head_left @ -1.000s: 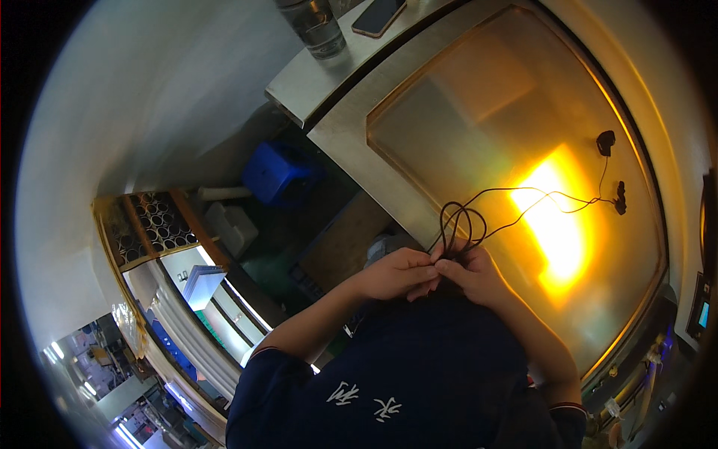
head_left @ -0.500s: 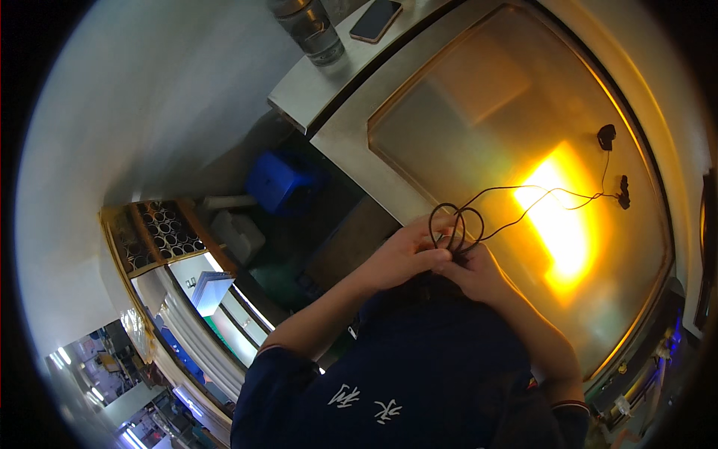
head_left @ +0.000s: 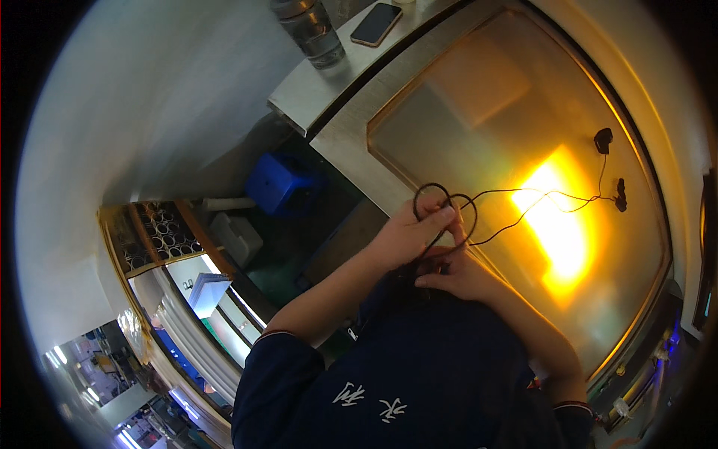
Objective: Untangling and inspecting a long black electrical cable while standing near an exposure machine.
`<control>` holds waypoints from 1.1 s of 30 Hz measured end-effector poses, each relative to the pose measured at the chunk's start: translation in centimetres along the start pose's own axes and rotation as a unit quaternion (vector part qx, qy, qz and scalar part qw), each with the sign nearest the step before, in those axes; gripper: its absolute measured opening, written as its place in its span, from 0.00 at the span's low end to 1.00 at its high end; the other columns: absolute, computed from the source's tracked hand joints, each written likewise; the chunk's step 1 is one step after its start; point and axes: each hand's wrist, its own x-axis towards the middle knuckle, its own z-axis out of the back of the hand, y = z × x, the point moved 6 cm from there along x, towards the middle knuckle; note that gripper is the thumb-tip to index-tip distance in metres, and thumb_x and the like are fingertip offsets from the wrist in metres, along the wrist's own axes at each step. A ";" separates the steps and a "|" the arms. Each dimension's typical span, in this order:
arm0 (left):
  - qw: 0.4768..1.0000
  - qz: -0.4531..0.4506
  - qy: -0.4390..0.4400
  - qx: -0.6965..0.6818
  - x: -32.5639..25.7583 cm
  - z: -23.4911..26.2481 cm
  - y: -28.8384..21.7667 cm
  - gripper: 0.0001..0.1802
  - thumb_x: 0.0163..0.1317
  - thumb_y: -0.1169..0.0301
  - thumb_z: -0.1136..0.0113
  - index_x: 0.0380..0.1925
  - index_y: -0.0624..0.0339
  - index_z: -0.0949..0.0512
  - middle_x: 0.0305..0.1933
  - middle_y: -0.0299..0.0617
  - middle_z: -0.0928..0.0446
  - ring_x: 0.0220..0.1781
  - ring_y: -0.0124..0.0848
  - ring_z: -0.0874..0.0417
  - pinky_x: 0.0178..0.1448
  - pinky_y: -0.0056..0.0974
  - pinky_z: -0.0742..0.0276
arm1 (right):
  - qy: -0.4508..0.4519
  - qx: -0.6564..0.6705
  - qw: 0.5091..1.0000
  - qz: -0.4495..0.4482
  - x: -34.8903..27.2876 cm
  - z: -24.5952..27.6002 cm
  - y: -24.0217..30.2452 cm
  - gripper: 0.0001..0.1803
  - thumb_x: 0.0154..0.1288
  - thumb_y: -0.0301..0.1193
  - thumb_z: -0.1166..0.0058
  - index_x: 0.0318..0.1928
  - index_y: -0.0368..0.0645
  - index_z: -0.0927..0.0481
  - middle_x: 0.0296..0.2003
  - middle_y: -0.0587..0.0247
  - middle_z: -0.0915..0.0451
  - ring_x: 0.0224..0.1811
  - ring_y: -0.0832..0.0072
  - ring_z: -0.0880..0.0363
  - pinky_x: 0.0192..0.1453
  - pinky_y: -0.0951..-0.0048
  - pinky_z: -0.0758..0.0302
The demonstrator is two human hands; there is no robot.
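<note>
A thin black cable [head_left: 474,217] hangs in loose loops between my hands, close to my chest. My left hand [head_left: 419,233] is closed on the loops, its thumb pressing them near their crossing. Just below and to the right, my right hand [head_left: 462,275] has its thumb and fingers curled round the lower part of the cable; what lies deep in its grip is partly hidden. From the loops, two strands run right over the metal work surface [head_left: 441,142] to a small black end piece [head_left: 621,196] and a rounder black end piece [head_left: 603,141].
A bright yellow light patch [head_left: 557,224] falls across the metal surface, which has a raised rim. On the ledge at the upper left are a phone [head_left: 376,25] and a clear bottle [head_left: 318,41]. A blue stool [head_left: 275,183] and a grey bin [head_left: 236,238] stand below, at left.
My left hand has moved slightly up and left, and my right hand down toward my chest, so they are farther apart. The loops have shifted left and spread. The end pieces barely moved.
</note>
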 end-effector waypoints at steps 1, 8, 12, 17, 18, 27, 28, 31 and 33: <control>0.998 0.026 -0.034 -0.038 -0.3 0.9 -0.1 0.07 0.71 0.68 0.49 0.40 0.60 0.28 0.34 0.39 0.25 0.38 0.27 0.21 0.44 0.33 0.23 | -0.007 -0.043 0.999 -0.008 -0.2 0.6 0.1 0.25 0.59 0.35 0.34 0.54 0.40 0.24 0.45 0.62 0.19 0.47 0.75 0.22 0.52 0.72 0.27; 0.999 0.047 0.009 -0.017 -9.2 10.9 -4.5 0.36 0.54 0.62 0.29 0.59 0.59 0.37 0.27 0.37 0.29 0.19 0.22 0.31 0.21 0.28 0.35 | -0.248 -0.171 0.953 0.042 -5.7 8.7 -3.4 0.27 0.59 0.33 0.37 0.60 0.45 0.26 0.54 0.61 0.21 0.51 0.72 0.22 0.55 0.69 0.28; 0.934 0.199 -0.108 0.276 -15.2 16.9 -3.7 0.45 0.47 0.59 0.24 0.61 0.63 0.38 0.28 0.38 0.27 0.25 0.26 0.25 0.31 0.30 0.28 | -0.293 -0.352 0.889 0.009 -6.9 10.7 -6.0 0.31 0.58 0.33 0.36 0.62 0.47 0.29 0.61 0.55 0.28 0.62 0.60 0.30 0.66 0.61 0.34; 0.770 0.306 -0.166 0.535 -20.1 22.3 -1.9 0.52 0.41 0.59 0.21 0.64 0.64 0.40 0.40 0.46 0.21 0.44 0.36 0.19 0.49 0.36 0.25 | -0.338 -0.372 0.864 0.030 -8.4 12.6 -8.8 0.34 0.57 0.34 0.36 0.64 0.46 0.31 0.64 0.54 0.32 0.69 0.57 0.37 0.73 0.57 0.42; 0.754 0.301 -0.198 0.549 -20.8 22.8 -2.0 0.55 0.39 0.60 0.20 0.65 0.64 0.41 0.46 0.50 0.20 0.51 0.40 0.19 0.55 0.38 0.25 | -0.346 -0.354 0.869 0.027 -8.6 12.8 -9.4 0.33 0.57 0.34 0.36 0.64 0.46 0.31 0.64 0.54 0.32 0.69 0.57 0.38 0.73 0.57 0.42; 0.757 -0.015 -0.156 0.634 -7.5 8.0 -4.0 0.41 0.52 0.61 0.29 0.63 0.66 0.34 0.63 0.58 0.30 0.67 0.51 0.31 0.70 0.46 0.36 | -0.561 -0.324 0.759 0.057 -15.3 19.9 -14.1 0.36 0.56 0.35 0.34 0.64 0.45 0.33 0.64 0.51 0.33 0.67 0.54 0.36 0.70 0.56 0.38; 0.774 -0.044 -0.086 0.626 -4.4 4.7 -1.9 0.42 0.53 0.58 0.30 0.64 0.66 0.35 0.65 0.58 0.32 0.69 0.51 0.33 0.71 0.48 0.38 | -0.600 -0.344 0.722 0.026 -16.2 21.3 -14.5 0.36 0.57 0.36 0.35 0.65 0.45 0.34 0.64 0.50 0.33 0.67 0.54 0.37 0.70 0.57 0.37; 0.703 -0.167 0.052 0.689 2.4 -1.8 5.5 0.49 0.53 0.50 0.32 0.68 0.64 0.42 0.71 0.58 0.42 0.73 0.53 0.43 0.73 0.52 0.43 | -0.666 -0.326 0.669 -0.054 -16.5 24.1 -16.4 0.38 0.57 0.41 0.36 0.67 0.46 0.35 0.65 0.49 0.35 0.69 0.51 0.39 0.70 0.54 0.37; 0.644 -0.134 0.066 0.751 6.8 -4.2 10.4 0.54 0.52 0.46 0.32 0.71 0.61 0.47 0.73 0.57 0.48 0.74 0.56 0.47 0.74 0.54 0.46 | -0.618 -0.353 0.690 -0.130 -16.0 25.2 -19.9 0.39 0.58 0.47 0.38 0.67 0.47 0.35 0.68 0.50 0.38 0.70 0.50 0.41 0.70 0.51 0.38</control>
